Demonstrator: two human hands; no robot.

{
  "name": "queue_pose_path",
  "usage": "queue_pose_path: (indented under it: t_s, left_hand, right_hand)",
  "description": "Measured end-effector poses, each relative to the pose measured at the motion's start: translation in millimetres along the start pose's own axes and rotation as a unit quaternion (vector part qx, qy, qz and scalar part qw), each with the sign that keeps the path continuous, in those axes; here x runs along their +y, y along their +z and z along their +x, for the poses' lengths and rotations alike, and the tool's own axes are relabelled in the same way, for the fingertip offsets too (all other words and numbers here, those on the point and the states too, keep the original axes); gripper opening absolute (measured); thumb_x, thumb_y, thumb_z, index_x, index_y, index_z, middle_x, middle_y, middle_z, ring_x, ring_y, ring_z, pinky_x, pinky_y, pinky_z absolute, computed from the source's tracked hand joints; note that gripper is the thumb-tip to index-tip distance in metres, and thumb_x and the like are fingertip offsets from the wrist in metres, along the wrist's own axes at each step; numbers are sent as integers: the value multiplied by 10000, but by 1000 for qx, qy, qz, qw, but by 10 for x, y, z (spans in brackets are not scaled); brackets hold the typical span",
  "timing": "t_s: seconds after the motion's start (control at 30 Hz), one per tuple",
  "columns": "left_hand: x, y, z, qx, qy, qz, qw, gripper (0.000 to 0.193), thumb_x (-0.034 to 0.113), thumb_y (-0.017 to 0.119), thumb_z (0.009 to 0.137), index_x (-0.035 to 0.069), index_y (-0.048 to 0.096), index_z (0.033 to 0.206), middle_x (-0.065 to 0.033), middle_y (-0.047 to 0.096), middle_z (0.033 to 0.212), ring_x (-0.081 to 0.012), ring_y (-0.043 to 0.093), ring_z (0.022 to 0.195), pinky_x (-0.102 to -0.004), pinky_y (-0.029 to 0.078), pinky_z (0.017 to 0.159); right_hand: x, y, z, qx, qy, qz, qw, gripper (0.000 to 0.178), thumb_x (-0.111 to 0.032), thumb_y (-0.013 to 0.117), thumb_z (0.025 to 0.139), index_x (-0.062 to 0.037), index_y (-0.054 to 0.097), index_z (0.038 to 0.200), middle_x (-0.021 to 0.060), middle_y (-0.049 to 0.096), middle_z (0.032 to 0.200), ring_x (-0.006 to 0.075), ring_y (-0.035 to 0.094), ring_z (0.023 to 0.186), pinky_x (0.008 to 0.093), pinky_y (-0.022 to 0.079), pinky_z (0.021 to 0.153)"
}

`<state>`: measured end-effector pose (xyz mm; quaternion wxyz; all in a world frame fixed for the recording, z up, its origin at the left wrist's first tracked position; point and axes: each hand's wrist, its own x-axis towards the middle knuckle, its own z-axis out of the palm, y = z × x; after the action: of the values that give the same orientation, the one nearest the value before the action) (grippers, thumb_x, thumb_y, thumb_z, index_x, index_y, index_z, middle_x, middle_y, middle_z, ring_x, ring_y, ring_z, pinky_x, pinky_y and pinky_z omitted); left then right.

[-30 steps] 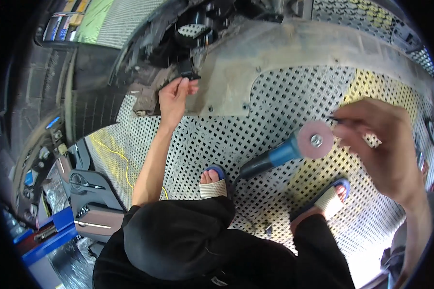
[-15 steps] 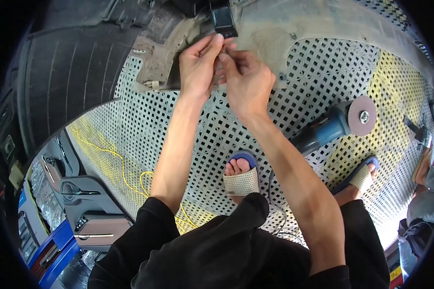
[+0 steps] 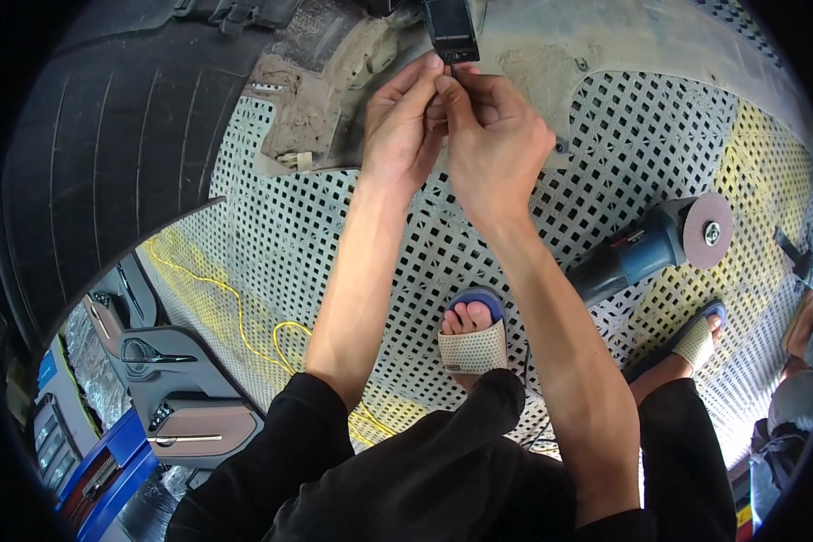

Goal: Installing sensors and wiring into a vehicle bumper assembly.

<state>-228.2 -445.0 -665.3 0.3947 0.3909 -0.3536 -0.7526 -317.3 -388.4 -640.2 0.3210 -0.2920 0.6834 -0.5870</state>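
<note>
From my end, the grinder point(image 3: 637, 248) lay on the floor point(image 3: 425, 248), right of and nearer than my right grip point(image 3: 499, 144). Farther right sat, perhaps, a hammer point(image 3: 795, 255). Door panels point(image 3: 185, 388) lay left, nearer than the liner point(image 3: 117, 144).

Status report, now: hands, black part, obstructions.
Left hand and right hand close together at lower end of black rectangular part. Any pinched piece hidden. Angle grinder on perforated floor, right of hands, not blocking.

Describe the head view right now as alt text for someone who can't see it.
A person's left hand and right hand meet at the near end of a black rectangular part, a dusty panel behind it. To the right, a blue angle grinder lies on the perforated floor.
</note>
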Motion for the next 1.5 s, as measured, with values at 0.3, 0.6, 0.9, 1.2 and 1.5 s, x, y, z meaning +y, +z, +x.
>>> queue_pose_path:
  t_s: [0.3, 0.6, 0.9, 1.2, 1.5]
  left_hand:
    - [-31, -15, -10, 7, -23, -37, 999, 280, 220, 537, 1061, 12, 646, 1214, -56, 711, 1068, -67, 644, 868, -207, 548, 786]
    - [-29, -56, 24, -7, -26, -91, 995, 218, 172, 566, 1045, 41, 671, 1183, -26, 708, 993, -94, 670, 848, -231, 548, 728]
    - [-21, -208, 95, -74, -53, -136, 987, 237, 152, 582, 1032, 1, 645, 1204, -59, 706, 1009, -84, 650, 801, -214, 548, 717]
    - [85, 33, 50, -7, -65, -54, 996, 348, 218, 543, 1057, -46, 611, 1273, 5, 652, 884, -40, 584, 771, -198, 525, 736]
    - [38, -52, 88, -11, -68, -123, 990, 314, 290, 586, 1041, -3, 670, 1114, -72, 714, 1008, -94, 661, 870, -229, 555, 778]
  right_hand:
    - [11, 21, -2, 21, 5, 20, 1000, 214, -129, 701, 918, 78, 714, 973, 185, 737, 780, 219, 744, 697, 308, 567, 666]
    - [140, 136, 6, 88, -96, -31, 991, 170, -111, 707, 904, 59, 704, 898, 170, 716, 758, 239, 713, 653, 344, 539, 624]
    - [9, 253, -8, 90, 28, 55, 994, 235, -159, 662, 965, 71, 690, 929, 140, 703, 691, 189, 673, 576, 326, 529, 605]
    - [36, 344, -50, 98, 162, 273, 943, 223, -125, 604, 1025, 95, 627, 1052, 71, 673, 795, 91, 621, 642, 215, 511, 554]
    - [85, 371, -96, 135, -5, 105, 985, 119, -87, 659, 955, 26, 640, 921, 125, 721, 791, 201, 709, 710, 321, 537, 671]
